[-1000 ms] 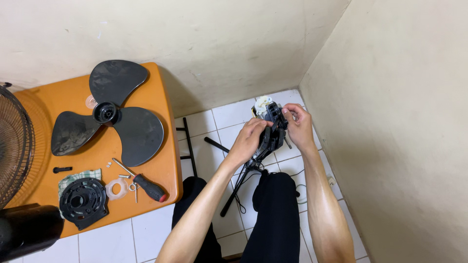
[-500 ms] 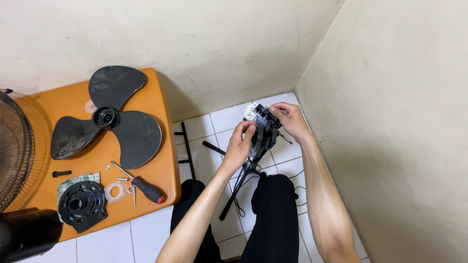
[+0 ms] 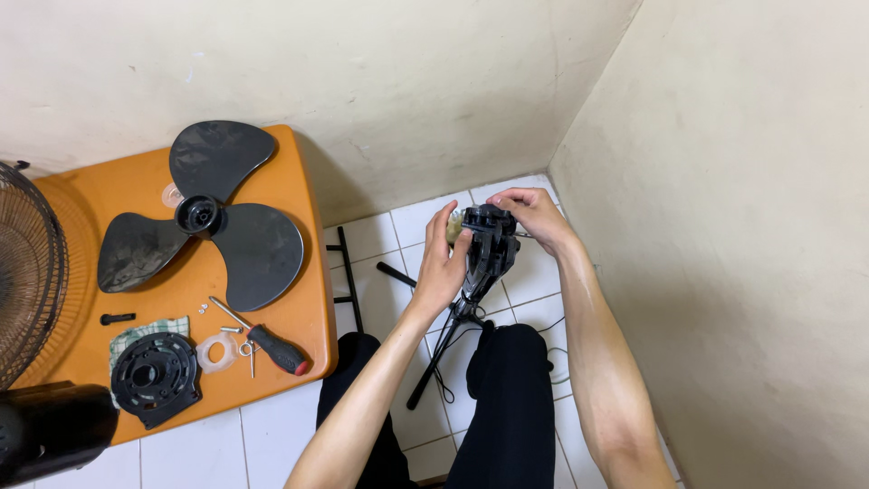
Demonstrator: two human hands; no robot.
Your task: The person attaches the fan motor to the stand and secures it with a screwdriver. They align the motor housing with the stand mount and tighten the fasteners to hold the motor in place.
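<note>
Both my hands hold a black fan motor unit (image 3: 490, 246) above the white tiled floor, near the room's corner. My left hand (image 3: 444, 264) grips its left side, fingers wrapped over the top. My right hand (image 3: 534, 214) clasps its upper right side. A black stand pole (image 3: 442, 351) runs down from the motor between my knees, and thin wires hang beside it.
An orange table (image 3: 294, 195) at left carries a black three-blade fan propeller (image 3: 201, 220), a screwdriver with red and black handle (image 3: 268, 343), a round black plastic part (image 3: 154, 373), small screws and a clear ring. A wire fan guard (image 3: 27, 272) is at far left. Walls close in on the right.
The view has shifted, so the table appears further right. My hands have turned the motor unit slightly and regripped it, the right hand now over its top right.
</note>
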